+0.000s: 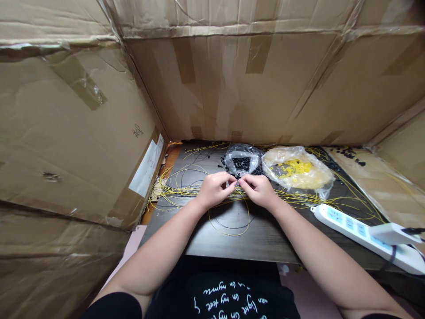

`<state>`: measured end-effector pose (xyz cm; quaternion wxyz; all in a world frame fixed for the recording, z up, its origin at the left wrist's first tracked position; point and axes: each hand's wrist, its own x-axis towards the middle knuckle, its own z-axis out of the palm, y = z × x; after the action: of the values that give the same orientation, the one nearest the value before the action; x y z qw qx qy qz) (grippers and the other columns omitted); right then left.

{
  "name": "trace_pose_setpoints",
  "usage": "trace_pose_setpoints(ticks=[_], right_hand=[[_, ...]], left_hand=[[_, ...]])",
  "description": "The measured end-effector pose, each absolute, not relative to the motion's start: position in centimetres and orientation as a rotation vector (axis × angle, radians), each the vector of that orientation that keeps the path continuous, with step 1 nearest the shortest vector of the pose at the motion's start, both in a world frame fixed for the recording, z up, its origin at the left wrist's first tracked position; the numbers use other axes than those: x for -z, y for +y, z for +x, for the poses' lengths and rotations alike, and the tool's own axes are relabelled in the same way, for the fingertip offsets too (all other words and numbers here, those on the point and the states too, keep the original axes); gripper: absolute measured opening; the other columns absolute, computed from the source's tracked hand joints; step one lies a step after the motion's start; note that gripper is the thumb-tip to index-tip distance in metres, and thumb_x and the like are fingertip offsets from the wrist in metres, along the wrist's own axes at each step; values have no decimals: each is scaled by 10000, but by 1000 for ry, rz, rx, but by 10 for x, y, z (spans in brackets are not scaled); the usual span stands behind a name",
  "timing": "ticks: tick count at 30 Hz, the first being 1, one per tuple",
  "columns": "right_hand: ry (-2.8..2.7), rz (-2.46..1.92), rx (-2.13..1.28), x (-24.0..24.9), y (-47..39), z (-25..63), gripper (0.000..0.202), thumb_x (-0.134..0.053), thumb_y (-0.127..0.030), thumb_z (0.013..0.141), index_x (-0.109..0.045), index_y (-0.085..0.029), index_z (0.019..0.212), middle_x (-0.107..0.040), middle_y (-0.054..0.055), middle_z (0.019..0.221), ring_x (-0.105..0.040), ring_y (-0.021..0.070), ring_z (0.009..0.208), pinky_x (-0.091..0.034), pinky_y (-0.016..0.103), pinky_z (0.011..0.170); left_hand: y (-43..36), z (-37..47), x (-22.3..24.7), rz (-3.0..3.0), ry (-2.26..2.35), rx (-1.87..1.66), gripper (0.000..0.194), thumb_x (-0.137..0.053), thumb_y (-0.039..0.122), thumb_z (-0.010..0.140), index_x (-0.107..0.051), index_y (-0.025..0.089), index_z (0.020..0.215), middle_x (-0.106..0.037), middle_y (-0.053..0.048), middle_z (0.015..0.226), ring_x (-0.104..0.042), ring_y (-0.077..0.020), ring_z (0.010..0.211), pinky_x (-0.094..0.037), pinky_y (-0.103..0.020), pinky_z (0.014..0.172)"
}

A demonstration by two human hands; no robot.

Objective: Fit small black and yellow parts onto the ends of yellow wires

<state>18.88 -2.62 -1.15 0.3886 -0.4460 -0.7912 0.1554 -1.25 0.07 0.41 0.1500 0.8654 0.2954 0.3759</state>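
Note:
My left hand (217,188) and my right hand (258,189) meet fingertip to fingertip above the middle of the dark table (265,239). Each has thumb and index finger pinched together; what lies between them is too small to make out. Under and around both hands runs a long bundle of thin yellow and black wires (179,191), and one yellow wire loops down toward the front edge. Just beyond my fingers sits an open clear bag of small black parts (241,163). Right of it rests a clear bag holding small yellow parts (297,167).
A white power strip (353,228) with a plugged-in white adapter lies at the right front. Cardboard walls (232,88) enclose the table's back and sides. Loose black pieces (352,154) are scattered on cardboard at the back right.

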Motion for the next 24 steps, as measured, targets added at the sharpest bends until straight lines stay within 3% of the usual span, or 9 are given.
trace_pose_setpoints(ticks=[4,14,24], right_hand=[[-1967,-1140,-397,11,-26,188,251,-511,-363,952,-663,-179,875,-532,-21,586,-443,93,512,-344,235,545],[-1909,-1129,-422,13,-25,187,202,-547,-355,924,-649,-184,959,-366,-64,541,-353,87,489,-315,232,528],[-1894,-1132,-445,13,-26,186,195,-537,-357,927,-611,-183,879,-422,-53,546,-371,88,491,-316,233,520]], left_hand=[[1,-13,-4,2484,849,-1077,173,-563,281,920,-696,186,863,-690,-12,776,-555,-101,622,-422,-239,619],[0,-12,-4,2486,864,-1064,148,-575,258,908,-692,183,856,-685,-9,772,-556,-101,627,-418,-233,624],[0,-12,-4,2472,866,-1055,154,-571,263,910,-691,183,858,-681,-9,770,-547,-99,619,-414,-235,617]])
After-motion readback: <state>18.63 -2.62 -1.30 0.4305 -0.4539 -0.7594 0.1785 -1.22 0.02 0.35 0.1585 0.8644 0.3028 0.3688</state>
